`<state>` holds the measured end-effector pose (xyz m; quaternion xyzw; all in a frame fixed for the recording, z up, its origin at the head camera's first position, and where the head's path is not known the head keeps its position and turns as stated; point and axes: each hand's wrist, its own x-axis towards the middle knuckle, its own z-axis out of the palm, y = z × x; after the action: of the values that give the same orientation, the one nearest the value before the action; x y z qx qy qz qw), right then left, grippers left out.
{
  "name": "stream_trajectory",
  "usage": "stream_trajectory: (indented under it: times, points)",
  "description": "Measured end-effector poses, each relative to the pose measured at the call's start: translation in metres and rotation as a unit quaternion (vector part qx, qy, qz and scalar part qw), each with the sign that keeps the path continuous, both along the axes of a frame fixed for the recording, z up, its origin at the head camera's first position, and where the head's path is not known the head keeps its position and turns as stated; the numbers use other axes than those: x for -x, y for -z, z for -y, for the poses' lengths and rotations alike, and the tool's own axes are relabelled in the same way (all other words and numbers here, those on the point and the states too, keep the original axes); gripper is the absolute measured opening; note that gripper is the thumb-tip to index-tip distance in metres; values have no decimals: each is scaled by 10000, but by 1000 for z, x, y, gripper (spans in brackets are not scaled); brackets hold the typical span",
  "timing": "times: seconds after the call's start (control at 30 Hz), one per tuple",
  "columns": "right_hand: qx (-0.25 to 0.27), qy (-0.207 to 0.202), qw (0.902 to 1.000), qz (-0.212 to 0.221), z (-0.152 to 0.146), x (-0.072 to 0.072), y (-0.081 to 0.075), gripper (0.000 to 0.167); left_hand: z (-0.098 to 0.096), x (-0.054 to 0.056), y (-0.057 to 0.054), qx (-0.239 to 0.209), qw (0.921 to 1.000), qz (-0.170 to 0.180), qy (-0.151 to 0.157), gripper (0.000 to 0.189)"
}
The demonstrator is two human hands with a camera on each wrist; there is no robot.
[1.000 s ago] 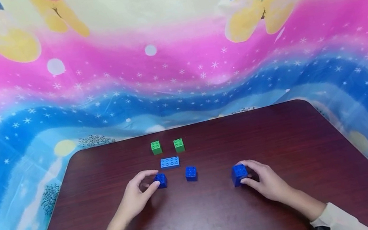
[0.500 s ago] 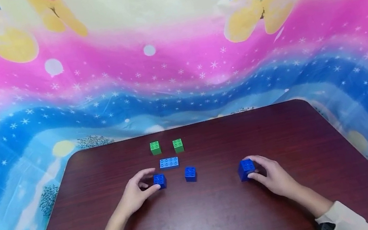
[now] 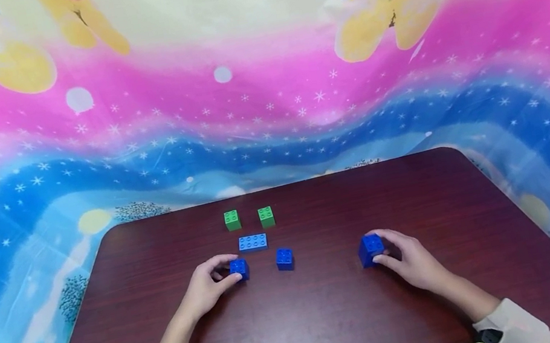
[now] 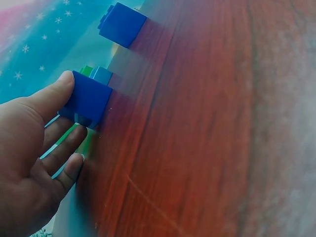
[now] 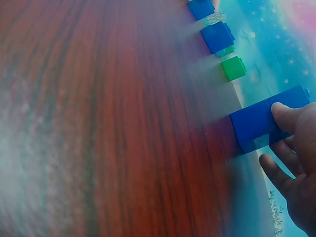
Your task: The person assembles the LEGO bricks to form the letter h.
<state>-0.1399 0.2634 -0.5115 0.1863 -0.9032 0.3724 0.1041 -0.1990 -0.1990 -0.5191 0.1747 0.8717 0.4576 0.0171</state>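
Observation:
A dark blue toy brick [image 3: 239, 270] stands on the table at left of centre, and my left hand [image 3: 206, 288] pinches it between thumb and fingers. In the left wrist view the thumb presses the near edge of this brick [image 4: 88, 98]. Farther right, my right hand [image 3: 413, 260] grips a stack of two dark blue bricks [image 3: 370, 250] by its upper part. The right wrist view shows the seam between the two stacked bricks [image 5: 252, 123], the lower one at the tabletop. Between the hands stands another dark blue brick [image 3: 284, 260], touched by neither.
Behind the blue bricks lies a flat light blue brick [image 3: 253, 243] with two rows of studs. Two green bricks [image 3: 232, 220] stand farther back, apart from each other. The dark wooden table [image 3: 302, 326] ends at a patterned cloth [image 3: 263, 106] behind.
My right hand has moved to the right and slightly away with the stack of blue bricks. My left hand stays at its brick, with little movement.

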Motion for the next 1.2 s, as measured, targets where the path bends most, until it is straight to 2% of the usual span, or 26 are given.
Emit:
stream_trajectory:
  times: [0.37, 0.7, 0.97, 1.2]
  points:
    - [-27, 79, 9998, 169, 2, -2, -1, 67, -1, -2, 5, 50, 9998, 25, -168, 39]
    - [-150, 138, 9988, 444, 0, -8, 0, 80, -1, -1, 6, -8, 9998, 95, -172, 38]
    - [-343, 283, 9990, -19, -1, -11, -17, 79, -1, 0, 4, -32, 9998, 88, -164, 38]
    - [-358, 107, 9990, -251, 8, -8, -36, 77, 0, 0, 5, -4, 9998, 95, -156, 37]
